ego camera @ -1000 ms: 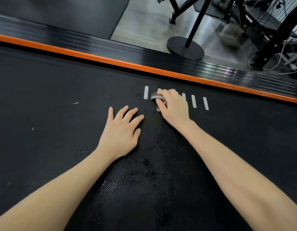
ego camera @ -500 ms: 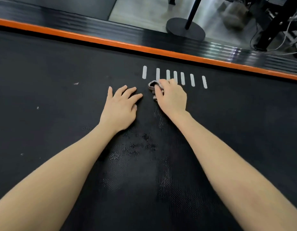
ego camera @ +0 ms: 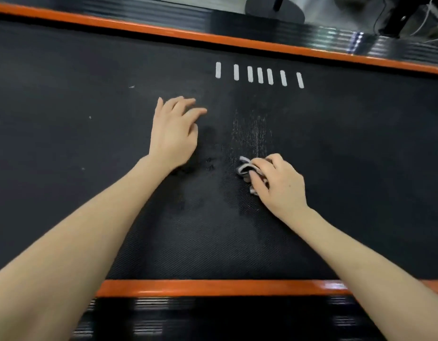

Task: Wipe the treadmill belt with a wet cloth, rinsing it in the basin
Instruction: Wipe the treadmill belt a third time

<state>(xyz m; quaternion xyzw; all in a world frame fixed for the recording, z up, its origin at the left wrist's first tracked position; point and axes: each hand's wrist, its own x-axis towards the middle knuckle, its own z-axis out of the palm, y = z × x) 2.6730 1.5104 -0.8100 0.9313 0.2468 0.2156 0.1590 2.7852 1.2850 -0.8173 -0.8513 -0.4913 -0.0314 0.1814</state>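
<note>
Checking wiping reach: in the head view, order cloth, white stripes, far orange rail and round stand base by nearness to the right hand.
1. cloth, gripped in the right hand.
2. white stripes, ahead on the belt.
3. far orange rail, beyond the stripes.
4. round stand base, past the rail at the top edge.

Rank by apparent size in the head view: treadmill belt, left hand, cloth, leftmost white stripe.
1. treadmill belt
2. left hand
3. cloth, partly hidden by the right hand
4. leftmost white stripe
</note>
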